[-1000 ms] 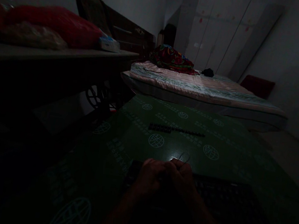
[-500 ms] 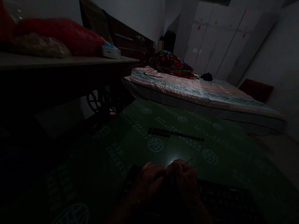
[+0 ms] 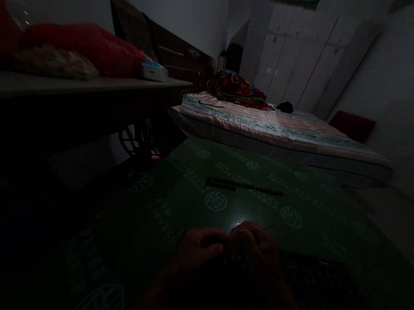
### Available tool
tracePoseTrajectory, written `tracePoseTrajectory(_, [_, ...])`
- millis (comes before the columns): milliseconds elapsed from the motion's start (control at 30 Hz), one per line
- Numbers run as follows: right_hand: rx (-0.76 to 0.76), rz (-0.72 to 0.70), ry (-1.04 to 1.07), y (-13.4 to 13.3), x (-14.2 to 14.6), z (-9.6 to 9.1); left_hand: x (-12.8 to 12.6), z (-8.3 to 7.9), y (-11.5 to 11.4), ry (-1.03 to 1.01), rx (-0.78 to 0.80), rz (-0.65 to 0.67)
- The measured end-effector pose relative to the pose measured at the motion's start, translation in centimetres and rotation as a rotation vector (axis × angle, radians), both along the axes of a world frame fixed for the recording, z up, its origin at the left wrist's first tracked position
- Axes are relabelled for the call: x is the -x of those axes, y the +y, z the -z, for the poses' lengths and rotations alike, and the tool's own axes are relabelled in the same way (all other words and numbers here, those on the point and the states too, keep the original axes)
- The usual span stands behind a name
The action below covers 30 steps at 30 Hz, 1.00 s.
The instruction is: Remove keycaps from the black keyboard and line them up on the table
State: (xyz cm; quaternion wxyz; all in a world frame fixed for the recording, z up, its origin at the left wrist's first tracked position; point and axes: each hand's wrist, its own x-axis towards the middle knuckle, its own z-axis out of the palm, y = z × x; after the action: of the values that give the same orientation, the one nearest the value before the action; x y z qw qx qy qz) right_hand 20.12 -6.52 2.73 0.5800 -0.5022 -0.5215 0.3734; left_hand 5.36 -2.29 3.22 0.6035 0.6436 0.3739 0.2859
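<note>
Over a dark keyboard [image 3: 327, 289], my left hand [image 3: 197, 251] is closed, thumb and fingers pinched together. What it holds is too dark and small to make out. My right hand [image 3: 256, 246] is close against it, fingers curled round a thin stick-like tool [image 3: 271, 228] whose end pokes out past the knuckles. The tool's kind cannot be told. Small black keycaps [image 3: 222, 183] appear to stand in rows on the green table beyond my hands. Much of the keyboard is lost in shadow or hidden by my hands and forearms.
The green table [image 3: 169, 198] carries pale globe prints and lettering. A bed [image 3: 291, 134] with a red patterned blanket [image 3: 236, 89] lies past its far edge. To the left, a shelf-like top [image 3: 116, 84] bears a red bag [image 3: 87, 46] and a small box [image 3: 153, 70].
My left hand has shifted slightly left and its wrist has turned. My right hand moves a little right, and less of the thin tool shows clearly. The keycaps stay put.
</note>
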Motion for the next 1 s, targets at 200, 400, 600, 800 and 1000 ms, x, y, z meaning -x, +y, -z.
tracePoseTrajectory(200, [-0.092, 0.025, -0.28, -0.6, -0.4, -0.6, 0.5, -0.2, 0.2, -0.027, 0.089, 0.033])
tracePoseTrajectory(400, [-0.239, 0.202, -0.906, -0.9, -1.3, -1.7, 0.7, 0.2, 0.6, -0.098, 0.119, -0.197])
tracePoseTrajectory(600, [-0.198, 0.068, -1.007, -0.3, 0.1, -1.8, 0.6, -0.1, 0.3, -0.324, 0.24, -0.245])
tracePoseTrajectory(800, [-0.006, -0.185, -0.694, 0.6, 1.4, -2.5, 0.6, 0.4, 0.6, -0.542, 0.408, -0.288])
tracePoseTrajectory(1000, [0.067, -0.172, -0.622, 1.7, 1.6, -3.6, 1.0, 0.2, 0.7, -0.635, 0.5, -0.296])
